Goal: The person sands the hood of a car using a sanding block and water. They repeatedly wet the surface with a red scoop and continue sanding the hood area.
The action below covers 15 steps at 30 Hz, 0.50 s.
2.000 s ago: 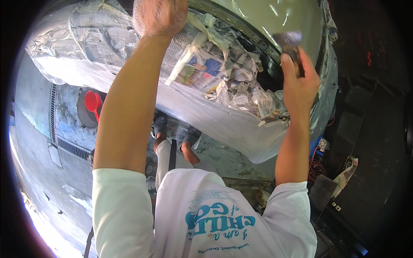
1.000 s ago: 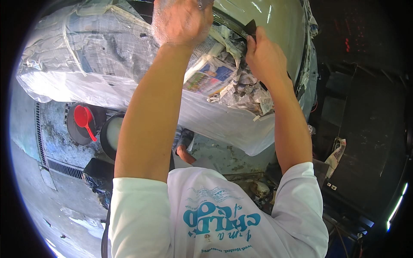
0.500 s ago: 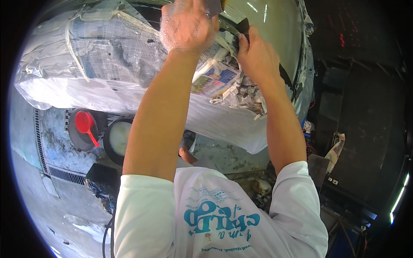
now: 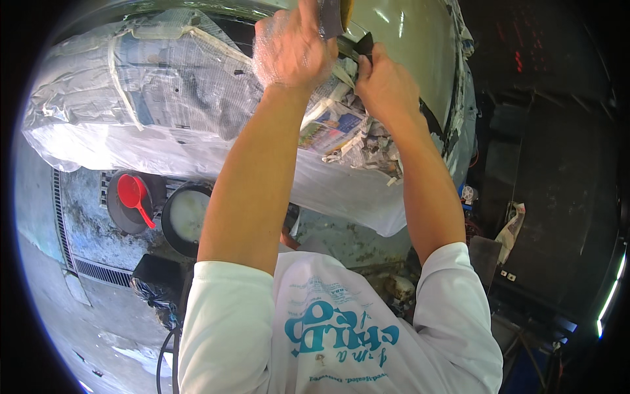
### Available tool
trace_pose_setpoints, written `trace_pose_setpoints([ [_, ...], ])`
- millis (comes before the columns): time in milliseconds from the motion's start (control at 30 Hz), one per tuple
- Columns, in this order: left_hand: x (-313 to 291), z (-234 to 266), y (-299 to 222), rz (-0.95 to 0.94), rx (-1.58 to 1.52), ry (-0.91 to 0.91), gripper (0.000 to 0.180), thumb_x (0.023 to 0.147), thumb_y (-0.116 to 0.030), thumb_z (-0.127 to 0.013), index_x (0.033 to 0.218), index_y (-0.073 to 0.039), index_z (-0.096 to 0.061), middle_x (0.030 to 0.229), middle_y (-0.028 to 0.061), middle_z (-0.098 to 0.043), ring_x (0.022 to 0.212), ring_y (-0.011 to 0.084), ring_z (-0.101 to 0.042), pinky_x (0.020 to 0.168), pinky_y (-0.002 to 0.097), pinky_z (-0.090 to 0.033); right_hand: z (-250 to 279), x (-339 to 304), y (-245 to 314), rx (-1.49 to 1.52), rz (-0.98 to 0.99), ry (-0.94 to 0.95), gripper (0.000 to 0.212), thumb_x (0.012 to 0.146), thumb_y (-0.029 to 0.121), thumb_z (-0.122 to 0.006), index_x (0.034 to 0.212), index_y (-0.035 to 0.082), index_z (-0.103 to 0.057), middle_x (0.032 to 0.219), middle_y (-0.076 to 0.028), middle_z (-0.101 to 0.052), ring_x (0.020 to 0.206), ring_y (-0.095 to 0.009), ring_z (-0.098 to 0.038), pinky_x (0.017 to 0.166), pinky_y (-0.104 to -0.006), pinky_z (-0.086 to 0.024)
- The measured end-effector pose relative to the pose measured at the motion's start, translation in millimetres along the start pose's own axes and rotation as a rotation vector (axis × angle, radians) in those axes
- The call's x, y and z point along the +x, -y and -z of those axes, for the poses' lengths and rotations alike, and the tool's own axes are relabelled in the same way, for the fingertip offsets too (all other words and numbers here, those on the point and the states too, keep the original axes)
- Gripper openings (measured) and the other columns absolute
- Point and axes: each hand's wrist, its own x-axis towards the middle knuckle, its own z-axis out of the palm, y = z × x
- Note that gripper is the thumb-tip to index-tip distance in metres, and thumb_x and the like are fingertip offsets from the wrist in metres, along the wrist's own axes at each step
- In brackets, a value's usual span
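Containers stand at the left of the head view, on the floor point(image 4: 108, 253): a dark basin point(image 4: 186, 213) holds cloudy, whitish liquid, its right side partly behind the left forearm. Just beside it, a red dipper point(image 4: 132, 192) lies over a dark round tub point(image 4: 122, 220); what the tub holds cannot be told.

At the top centre of the frame, the left hand point(image 4: 290, 52), coated in foam, is closed around a grey pad point(image 4: 330, 20) with a yellow edge; the pad runs out of the frame and the grip is partly hidden. Just right of it, the right hand point(image 4: 388, 84) pinches a thin dark piece point(image 4: 363, 44) between thumb and fingers, its pointed tip projecting upward, near the pad, over a pale curved panel point(image 4: 420, 46). Taped newspaper point(image 4: 190, 82) and plastic sheeting point(image 4: 354, 190) lie below the hands.
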Motion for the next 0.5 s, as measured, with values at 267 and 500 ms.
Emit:
trace_pose_setpoints([
  [267,3,-18,6,-0.064,-0.072,-0.158,0.051,0.102,-0.032,-0.068,0.145,-0.014,-0.047,0.104,0.0166,-0.077,0.095,0.0333,-0.070,0.090,0.0502,-0.049,0,-17,-49,-0.052,-0.196,-0.018,0.034,0.107,0.034,-0.053,0.119,0.002,-0.058,0.096,-0.030,-0.074,0.096,-0.051,-0.071,0.085,-0.0611,-0.055],
  [500,2,-30,9,-0.206,-0.139,-0.414,0.043,0.104,-0.031,-0.063,0.139,-0.008,-0.053,0.090,0.0122,-0.075,0.082,0.0331,-0.070,0.077,0.0480,-0.048,-1,-4,-19,-0.009,-0.045,0.000,0.034,0.107,0.034,-0.053,0.119,0.003,-0.058,0.096,-0.030,-0.074,0.096,-0.051,-0.071,0.085,-0.0607,-0.055],
])
